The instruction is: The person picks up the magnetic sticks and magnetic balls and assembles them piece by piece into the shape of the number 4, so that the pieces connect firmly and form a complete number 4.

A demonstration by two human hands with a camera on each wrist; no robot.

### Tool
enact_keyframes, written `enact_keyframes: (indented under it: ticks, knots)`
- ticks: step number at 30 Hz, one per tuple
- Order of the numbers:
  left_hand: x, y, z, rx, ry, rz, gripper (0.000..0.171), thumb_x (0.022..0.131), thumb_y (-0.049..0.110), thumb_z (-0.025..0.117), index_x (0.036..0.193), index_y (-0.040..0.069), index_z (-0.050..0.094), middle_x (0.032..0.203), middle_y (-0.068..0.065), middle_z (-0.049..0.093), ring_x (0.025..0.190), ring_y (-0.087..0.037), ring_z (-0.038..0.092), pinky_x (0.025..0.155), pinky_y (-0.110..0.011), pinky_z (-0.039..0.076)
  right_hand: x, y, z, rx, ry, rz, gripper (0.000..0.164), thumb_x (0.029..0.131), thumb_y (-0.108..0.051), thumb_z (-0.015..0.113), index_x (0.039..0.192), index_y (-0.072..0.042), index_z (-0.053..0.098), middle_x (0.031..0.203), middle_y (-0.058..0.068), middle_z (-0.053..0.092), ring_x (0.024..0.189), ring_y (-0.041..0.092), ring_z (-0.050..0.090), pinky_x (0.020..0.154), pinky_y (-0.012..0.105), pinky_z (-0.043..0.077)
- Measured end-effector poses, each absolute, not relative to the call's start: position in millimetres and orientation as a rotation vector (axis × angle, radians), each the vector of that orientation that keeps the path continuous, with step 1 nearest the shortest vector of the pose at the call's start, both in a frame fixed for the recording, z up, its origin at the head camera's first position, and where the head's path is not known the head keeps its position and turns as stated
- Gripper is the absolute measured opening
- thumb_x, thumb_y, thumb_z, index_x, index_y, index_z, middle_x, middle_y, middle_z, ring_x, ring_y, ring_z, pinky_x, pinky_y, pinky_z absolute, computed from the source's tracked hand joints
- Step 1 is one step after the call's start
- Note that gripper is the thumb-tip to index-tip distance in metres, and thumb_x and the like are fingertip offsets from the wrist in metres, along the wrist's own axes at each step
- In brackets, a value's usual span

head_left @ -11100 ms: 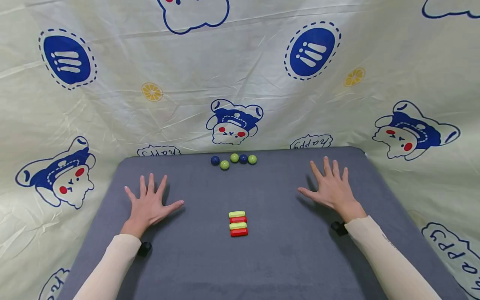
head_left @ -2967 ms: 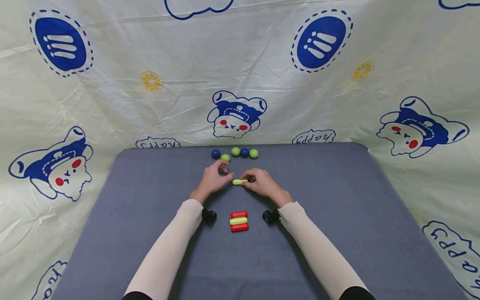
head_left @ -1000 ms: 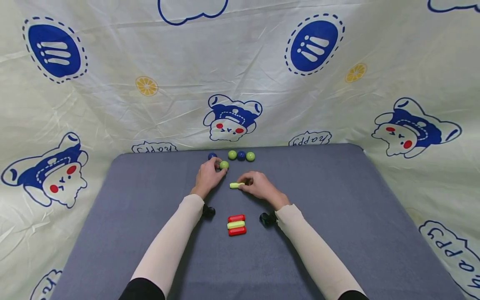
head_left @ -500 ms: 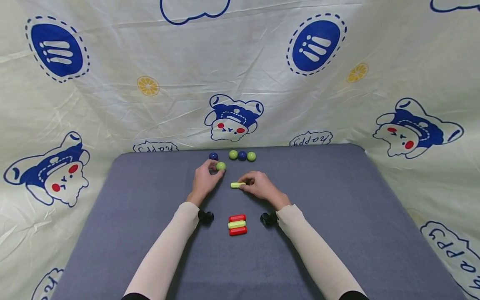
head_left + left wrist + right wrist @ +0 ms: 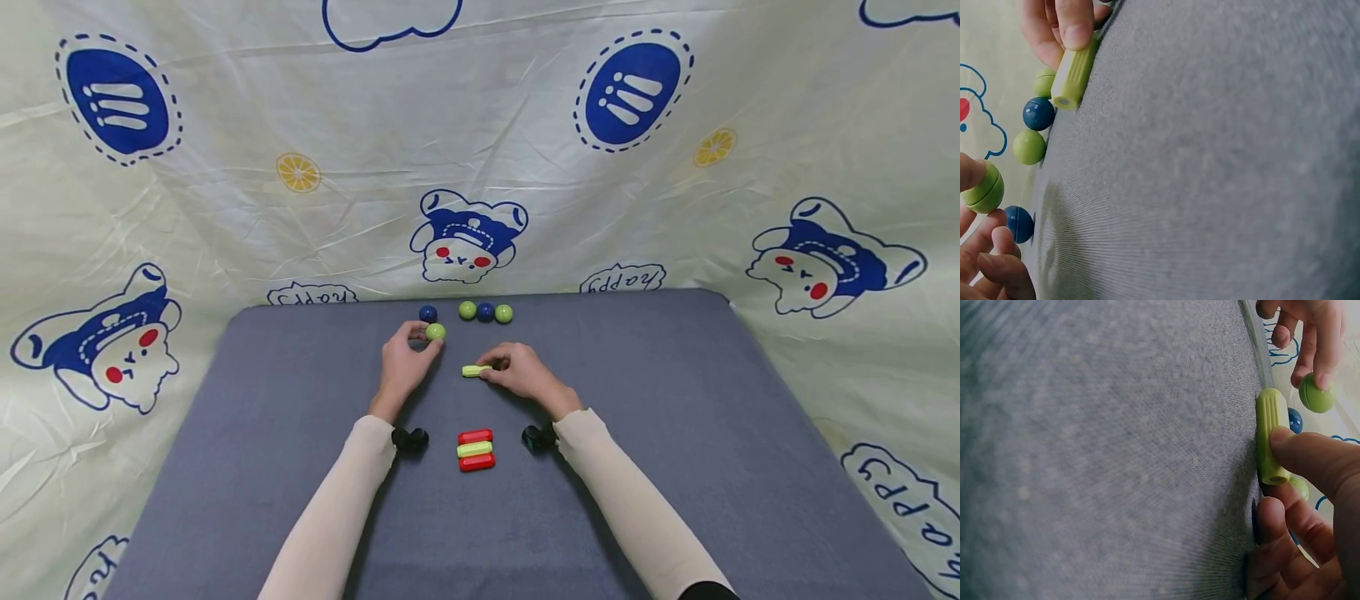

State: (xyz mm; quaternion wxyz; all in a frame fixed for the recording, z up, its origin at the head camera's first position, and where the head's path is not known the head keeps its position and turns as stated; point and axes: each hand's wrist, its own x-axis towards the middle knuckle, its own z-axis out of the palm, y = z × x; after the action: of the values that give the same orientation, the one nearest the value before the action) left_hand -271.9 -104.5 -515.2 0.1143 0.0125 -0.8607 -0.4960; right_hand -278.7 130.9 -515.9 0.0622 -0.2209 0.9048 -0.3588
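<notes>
In the head view my left hand [image 5: 402, 364] pinches a light green ball [image 5: 435, 332] between thumb and fingertips. The left wrist view shows a seam around this green ball [image 5: 986, 192]. Just right of it, my right hand [image 5: 523, 370] pinches one end of a short yellow-green ridged stick [image 5: 471, 372] lying sideways. Seen from the right wrist, the thumb presses the side of the stick [image 5: 1269, 412], close over the grey cloth. Nearer the body, a red stick [image 5: 476, 436], a yellow-green stick [image 5: 475, 449] and another red stick [image 5: 477, 462] lie side by side.
Along the back edge of the grey table [image 5: 615, 500] sit a dark blue ball [image 5: 428, 314], a green ball [image 5: 467, 310], another blue ball [image 5: 485, 312] and another green ball [image 5: 504, 313]. A printed curtain [image 5: 360, 117] hangs behind.
Both hands lay spread at first. The right hand brought the top yellow-green stick from the row toward the back. The left hand took the front green ball and shifted it slightly left.
</notes>
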Motion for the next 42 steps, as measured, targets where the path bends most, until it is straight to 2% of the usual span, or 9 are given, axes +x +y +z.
enact_keyframes:
  ticks: [9,14,17,21,29,42]
  knots:
    - [-262,-103,-519,0.049,-2.504,-1.460,0.037,0.093,0.027,0.077,0.124,0.009,0.067,0.111,-0.014,0.073,0.098,-0.031,0.065,0.078,-0.038,0.045,-279,130,-518,-0.661,2.733,-1.100,0.016,0.094,-0.018,0.077,0.108,-0.012,0.081,0.105,0.005,0.073,0.084,0.015,0.058,0.076,0.029,0.049]
    - [-257,-101,-521,0.058,-2.504,-1.453,0.036,0.092,0.026,0.078,0.123,0.009,0.068,0.110,-0.014,0.073,0.100,-0.031,0.066,0.079,-0.037,0.044,-279,131,-518,-0.658,2.734,-1.096,0.016,0.095,-0.019,0.076,0.109,-0.012,0.081,0.105,0.005,0.073,0.085,0.015,0.058,0.077,0.030,0.050]
    - [-254,-100,-521,0.061,-2.499,-1.456,0.036,0.092,0.026,0.078,0.123,0.009,0.068,0.110,-0.014,0.073,0.094,-0.031,0.067,0.077,-0.037,0.046,-279,132,-518,-0.657,2.731,-1.099,0.017,0.094,-0.019,0.076,0.109,-0.013,0.081,0.105,0.005,0.073,0.085,0.015,0.059,0.077,0.030,0.050]
    - [-252,-99,-520,0.050,-2.489,-1.463,0.036,0.092,0.026,0.078,0.123,0.010,0.068,0.110,-0.014,0.073,0.082,-0.026,0.066,0.073,-0.033,0.048,-277,132,-516,-0.651,2.729,-1.110,0.017,0.094,-0.019,0.077,0.109,-0.013,0.081,0.104,0.005,0.073,0.085,0.015,0.058,0.076,0.030,0.049]
    - [-247,-99,-524,0.047,-2.508,-1.463,0.036,0.092,0.026,0.078,0.123,0.010,0.068,0.109,-0.012,0.072,0.063,-0.012,0.057,0.062,-0.024,0.044,-278,131,-516,-0.650,2.738,-1.101,0.017,0.094,-0.019,0.077,0.109,-0.012,0.081,0.102,0.005,0.072,0.083,0.015,0.058,0.076,0.030,0.048]
    - [-238,-94,-526,0.043,-2.499,-1.496,0.035,0.093,0.024,0.077,0.124,0.010,0.068,0.110,-0.012,0.072,0.060,-0.007,0.056,0.059,-0.024,0.045,-277,131,-516,-0.643,2.740,-1.101,0.017,0.094,-0.019,0.077,0.110,-0.012,0.081,0.103,0.005,0.072,0.083,0.015,0.057,0.076,0.030,0.048]
